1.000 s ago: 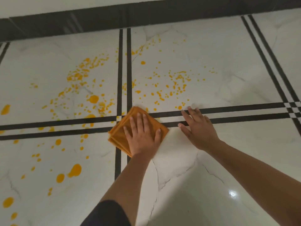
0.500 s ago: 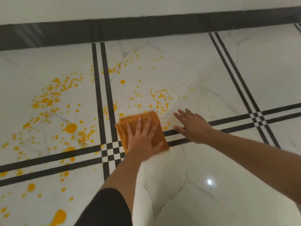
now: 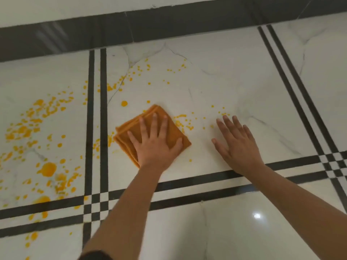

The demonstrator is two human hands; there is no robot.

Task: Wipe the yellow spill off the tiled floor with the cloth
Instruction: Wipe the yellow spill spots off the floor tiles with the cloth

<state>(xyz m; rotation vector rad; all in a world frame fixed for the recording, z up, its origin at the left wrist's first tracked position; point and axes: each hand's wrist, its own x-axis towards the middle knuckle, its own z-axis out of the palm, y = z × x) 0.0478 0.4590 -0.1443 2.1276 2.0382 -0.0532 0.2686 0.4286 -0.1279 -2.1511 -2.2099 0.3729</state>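
A folded orange cloth (image 3: 129,129) lies flat on the white marble tiled floor (image 3: 231,79). My left hand (image 3: 155,146) presses down on it, fingers spread. My right hand (image 3: 238,147) rests flat and open on the bare tile to the right of the cloth, holding nothing. The yellow spill (image 3: 48,168) is thick with blobs and splatters on the tile to the left. Smaller yellow drops (image 3: 183,119) dot the tile just right of the cloth and further away towards the wall.
A dark skirting band (image 3: 169,25) runs along the wall at the far edge of the floor. Black double stripes (image 3: 96,109) cross the tiles left of the cloth, and another pair (image 3: 187,184) passes under my forearms. A light glare (image 3: 256,215) shines on the near tile.
My left hand has pushed the cloth forward and to the right, off the stripe crossing and onto the far tile. Drops near the stripes are gone. My right hand has shifted forward too.
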